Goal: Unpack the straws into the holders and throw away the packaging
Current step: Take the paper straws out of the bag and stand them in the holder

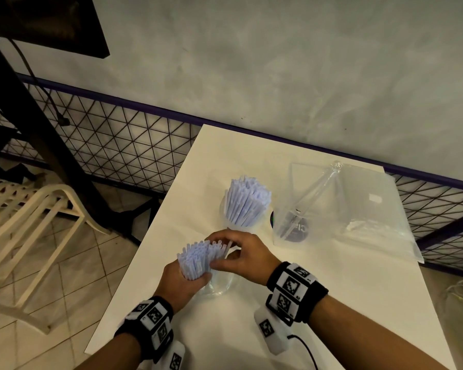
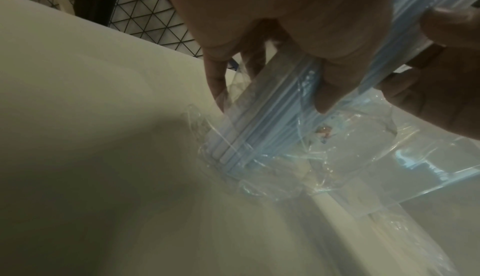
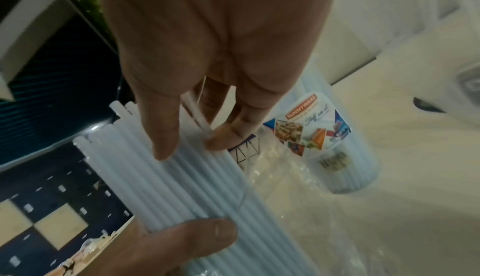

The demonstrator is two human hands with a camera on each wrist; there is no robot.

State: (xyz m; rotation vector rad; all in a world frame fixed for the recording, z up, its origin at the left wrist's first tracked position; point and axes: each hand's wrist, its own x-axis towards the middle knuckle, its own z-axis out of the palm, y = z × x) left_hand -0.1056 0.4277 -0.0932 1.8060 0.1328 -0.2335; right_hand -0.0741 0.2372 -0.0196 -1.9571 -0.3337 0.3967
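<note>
- Holding a bundle of pale blue straws (image 1: 195,259) upright over the near part of the white table (image 1: 332,303), I have my left hand (image 1: 181,283) wrapped around its lower half, thumb across the front.
- From the left wrist view, the bottom ends of the bundle (image 2: 233,153) sit inside a crumpled clear wrapper (image 2: 285,180) that touches the tabletop; my fingers (image 2: 330,87) curl around the straws just above it.
- My right hand (image 1: 242,256) is at the top of the bundle, thumb and fingertips pinching a single straw (image 1: 228,247) at the bundle's right edge.
- From the right wrist view, that one straw (image 3: 198,118) runs between my fingers (image 3: 228,136) and stands a little apart from the rest of the bundle (image 3: 182,182), while my left thumb (image 3: 202,233) presses across the straws lower down.
- Just behind my hands stands a clear cup (image 1: 234,227) already packed with straws (image 1: 247,198), fanned out at the top; in the right wrist view its side shows a colourful label (image 3: 309,124).
- To the right of that cup stands a second clear holder (image 1: 292,225) with only a few clear straws leaning in it.
- Beside it, a large clear plastic bag (image 1: 372,209) lies flat near the table's far right corner.
- Off to the left, past the table edge, are a cream plastic chair (image 1: 32,217) on the tiled floor and a wire mesh fence (image 1: 118,140) along the grey wall.
</note>
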